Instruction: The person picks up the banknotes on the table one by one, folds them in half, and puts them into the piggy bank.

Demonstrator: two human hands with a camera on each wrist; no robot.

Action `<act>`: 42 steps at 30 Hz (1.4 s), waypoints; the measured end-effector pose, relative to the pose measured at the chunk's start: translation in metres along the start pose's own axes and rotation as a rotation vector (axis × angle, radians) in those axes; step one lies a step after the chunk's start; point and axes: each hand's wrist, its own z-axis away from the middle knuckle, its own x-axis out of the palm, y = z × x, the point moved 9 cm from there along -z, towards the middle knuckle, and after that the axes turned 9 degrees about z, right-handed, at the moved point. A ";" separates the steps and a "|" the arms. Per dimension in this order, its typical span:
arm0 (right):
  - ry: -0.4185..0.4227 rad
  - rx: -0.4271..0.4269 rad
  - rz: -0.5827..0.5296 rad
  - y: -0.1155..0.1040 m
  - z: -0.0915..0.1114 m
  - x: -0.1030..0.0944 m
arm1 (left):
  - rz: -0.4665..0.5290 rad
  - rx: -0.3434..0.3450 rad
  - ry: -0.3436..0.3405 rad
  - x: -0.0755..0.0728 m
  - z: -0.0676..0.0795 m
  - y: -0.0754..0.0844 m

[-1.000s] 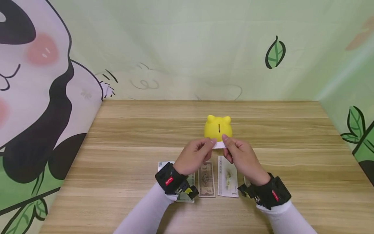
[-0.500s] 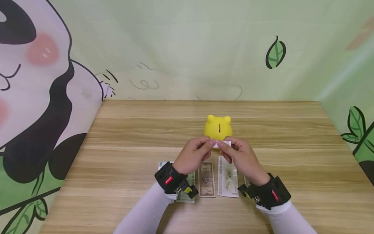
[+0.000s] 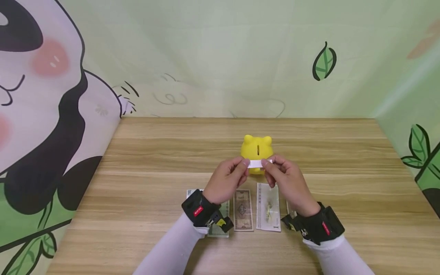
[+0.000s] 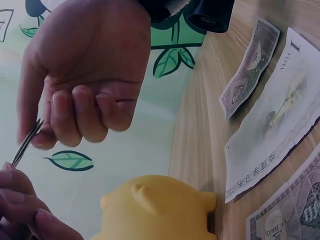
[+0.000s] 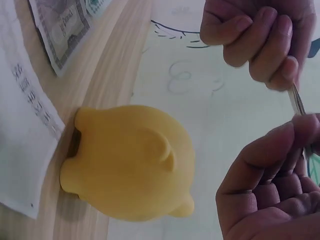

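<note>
Between both hands is a small folded banknote, a narrow white strip from above and layered at its edge in the left wrist view. My left hand pinches its left end with thumb and fingers. At the other end, my right hand pinches it the same way. Just beyond them a yellow piggy bank stands on the table, its upright slot facing up toward the head camera. The strip covers part of its lower front in the head view. In both wrist views the strip is held apart from the bank.
On the wooden table nearer me lie a green note, a brown note and a white 1 yuan note. Another brown note lies under my right wrist. Printed cloth walls border the table.
The folded strip has risen slightly and shows more of its length. My right thumb went inward over it, then back out to its right end. Piggy bank and flat notes stay put.
</note>
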 end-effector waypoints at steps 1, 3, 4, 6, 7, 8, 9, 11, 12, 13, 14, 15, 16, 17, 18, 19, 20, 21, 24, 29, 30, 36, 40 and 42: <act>0.007 0.002 -0.006 0.000 0.000 -0.001 | 0.007 -0.003 0.011 -0.001 0.000 0.000; 0.024 0.005 -0.028 0.000 0.000 -0.004 | 0.019 -0.005 0.021 -0.003 -0.001 0.000; 0.031 0.003 -0.035 -0.001 0.000 -0.005 | 0.026 -0.009 0.018 -0.003 -0.001 0.000; 0.053 0.000 -0.047 -0.002 0.000 -0.007 | 0.037 -0.021 0.006 -0.003 -0.001 -0.001; 0.066 0.001 -0.042 -0.002 0.000 -0.009 | 0.037 -0.022 0.003 -0.003 -0.001 -0.001; 0.081 0.002 -0.043 -0.003 0.000 -0.011 | 0.032 -0.023 0.005 -0.004 -0.001 -0.001; 0.099 0.006 -0.040 -0.003 0.000 -0.015 | 0.023 -0.023 0.009 -0.005 -0.001 -0.001; 0.140 0.012 -0.022 -0.003 0.000 -0.023 | 0.000 -0.024 0.019 -0.008 -0.002 -0.001; 0.159 0.016 -0.017 -0.003 0.000 -0.027 | -0.015 -0.023 0.028 -0.010 -0.003 -0.002; 0.175 0.016 -0.013 -0.003 0.000 -0.031 | -0.035 -0.025 0.036 -0.011 -0.003 -0.002; 0.193 0.015 -0.008 -0.003 0.000 -0.035 | -0.051 -0.030 0.044 -0.013 -0.004 -0.003; 0.209 0.011 -0.006 -0.003 0.000 -0.039 | -0.070 -0.033 0.051 -0.015 -0.005 -0.004; 0.224 0.006 -0.001 -0.003 0.000 -0.042 | -0.089 -0.038 0.059 -0.016 -0.005 -0.006; 0.237 -0.001 -0.002 -0.004 0.000 -0.045 | -0.114 -0.041 0.070 -0.018 -0.006 -0.007; 0.248 -0.009 0.000 -0.004 0.000 -0.047 | -0.143 -0.045 0.081 -0.020 -0.007 -0.008; 0.258 -0.017 0.007 -0.005 0.000 -0.049 | -0.173 -0.050 0.092 -0.022 -0.008 -0.009; 0.265 -0.024 0.012 -0.006 0.000 -0.050 | -0.200 -0.054 0.101 -0.024 -0.008 -0.010; 0.269 -0.031 0.012 -0.006 -0.001 -0.050 | -0.226 -0.056 0.108 -0.025 -0.009 -0.010; 0.269 -0.042 0.015 -0.008 -0.002 -0.050 | -0.292 -0.075 0.108 -0.026 -0.012 -0.012; 0.258 -0.051 -0.033 -0.010 -0.001 -0.050 | -0.428 -0.084 0.090 -0.020 -0.022 -0.010; 0.253 -0.054 -0.044 -0.010 -0.001 -0.049 | -0.458 -0.074 0.092 -0.019 -0.025 -0.009; 0.225 -0.061 -0.078 -0.012 0.000 -0.045 | -0.571 -0.086 0.121 -0.011 -0.043 -0.017; 0.220 -0.041 -0.059 -0.009 0.000 -0.045 | -0.614 -0.132 0.103 -0.005 -0.050 -0.031; 0.219 -0.029 -0.041 -0.007 0.001 -0.045 | -0.630 -0.140 0.098 -0.003 -0.052 -0.036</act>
